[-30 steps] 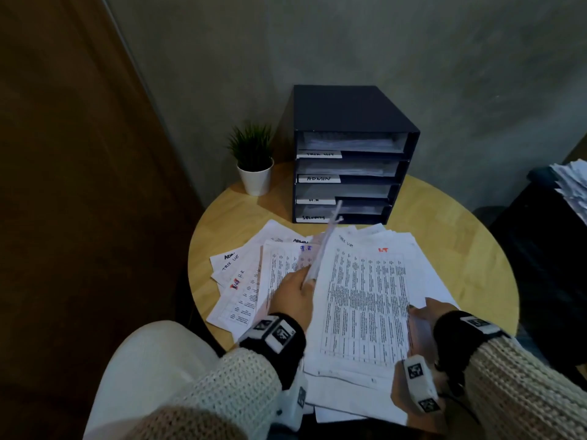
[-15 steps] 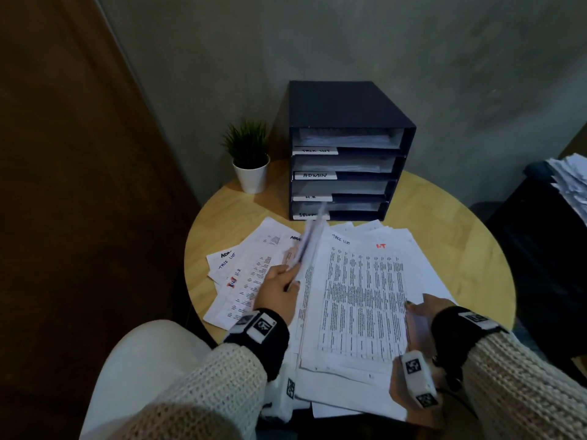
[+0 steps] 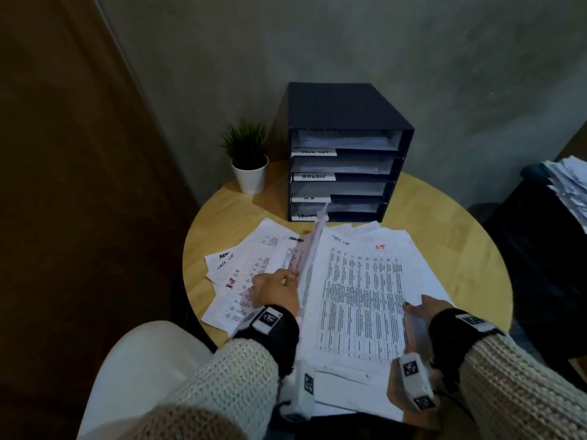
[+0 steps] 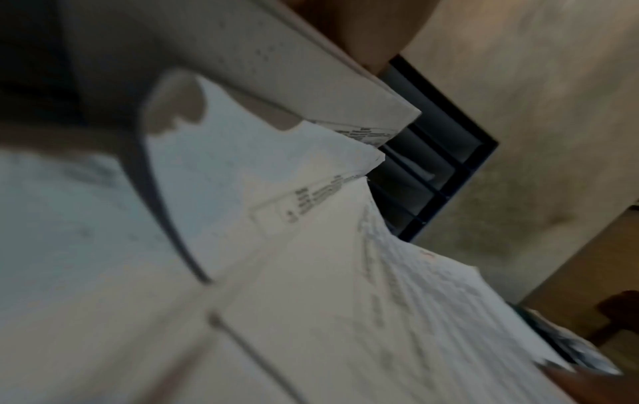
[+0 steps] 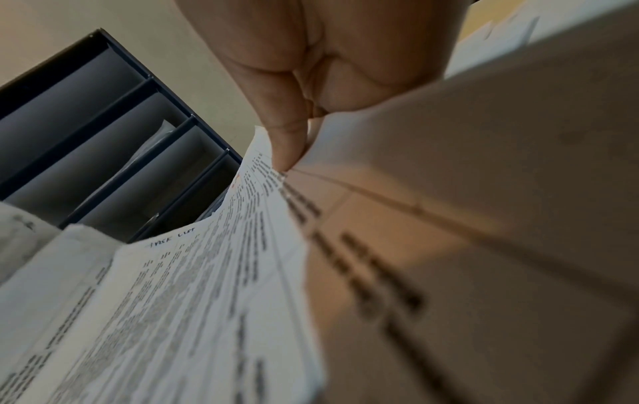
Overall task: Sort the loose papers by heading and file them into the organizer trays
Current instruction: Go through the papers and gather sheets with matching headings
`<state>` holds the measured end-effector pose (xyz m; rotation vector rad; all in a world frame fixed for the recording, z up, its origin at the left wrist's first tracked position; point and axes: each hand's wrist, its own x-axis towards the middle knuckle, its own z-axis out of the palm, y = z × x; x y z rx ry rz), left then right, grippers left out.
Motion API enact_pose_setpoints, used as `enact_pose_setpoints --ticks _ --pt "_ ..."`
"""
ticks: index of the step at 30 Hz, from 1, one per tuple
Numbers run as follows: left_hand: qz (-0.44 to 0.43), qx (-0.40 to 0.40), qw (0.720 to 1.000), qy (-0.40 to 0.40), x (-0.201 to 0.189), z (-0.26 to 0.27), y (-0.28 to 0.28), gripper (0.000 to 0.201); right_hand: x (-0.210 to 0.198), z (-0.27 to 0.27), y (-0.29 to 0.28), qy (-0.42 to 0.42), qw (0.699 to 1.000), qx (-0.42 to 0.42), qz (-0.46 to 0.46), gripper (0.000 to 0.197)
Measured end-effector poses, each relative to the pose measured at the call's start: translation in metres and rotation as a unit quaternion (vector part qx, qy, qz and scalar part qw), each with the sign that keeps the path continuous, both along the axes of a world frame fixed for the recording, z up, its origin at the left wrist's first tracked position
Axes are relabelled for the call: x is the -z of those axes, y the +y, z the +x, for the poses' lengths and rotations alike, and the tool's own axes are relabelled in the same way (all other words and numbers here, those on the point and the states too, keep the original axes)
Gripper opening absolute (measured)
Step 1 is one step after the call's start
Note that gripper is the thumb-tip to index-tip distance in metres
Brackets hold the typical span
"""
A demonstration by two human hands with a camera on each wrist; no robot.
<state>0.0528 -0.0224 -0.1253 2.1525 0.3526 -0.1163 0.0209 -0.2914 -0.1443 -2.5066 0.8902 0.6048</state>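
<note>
The left hand (image 3: 277, 289) has swung its pinched sheet (image 3: 313, 246) leftward toward the fanned sheets (image 3: 254, 258) at center-left, so it's being sorted aside, not filed yet. The right hand (image 3: 421, 312) grips the main stack (image 3: 359, 296) at lower center. The organizer (image 3: 344, 154) waits upper center; a potted plant (image 3: 249, 160) sits beside it, nothing blocking the trays.

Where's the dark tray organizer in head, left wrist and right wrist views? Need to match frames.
Head: organizer upright at top centre, at the back of the round table, behind the papers.
Left wrist: upper right, tilted, its slots showing past the paper edges.
Right wrist: upper left, tilted, slots open toward the camera.
Shared landmark: the sheet headed TASK LIST, just in front of it.
</note>
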Motion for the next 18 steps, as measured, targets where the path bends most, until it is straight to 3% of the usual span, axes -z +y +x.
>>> enact_pose_setpoints --ticks 2,4,7,9,13,18 --pt "0.050 -0.016 0.995 0.080 0.003 0.009 0.011 0.023 0.000 0.000 0.000 0.002 1.000 0.000 0.000 0.067" --pt "0.027 -0.008 0.988 0.152 0.002 0.017 0.022 0.019 0.000 0.000 -0.002 0.003 1.000 0.003 0.007 0.068" --pt "-0.002 -0.024 0.986 0.165 0.002 0.022 0.031 0.067 -0.001 0.001 -0.002 0.005 1.000 0.007 0.017 0.068" --pt "-0.031 -0.027 0.990 0.138 -0.001 0.022 0.032 0.082 -0.002 0.001 -0.002 0.006 1.000 0.003 0.014 0.068" --pt "-0.044 0.079 0.992 0.093 -0.013 0.013 0.017 0.038 0.000 0.001 -0.001 0.008 1.000 -0.001 0.010 0.068" --pt "-0.076 0.174 0.981 0.035 -0.017 -0.018 -0.016 0.033 -0.001 0.001 0.001 0.006 1.000 0.011 0.012 0.068"
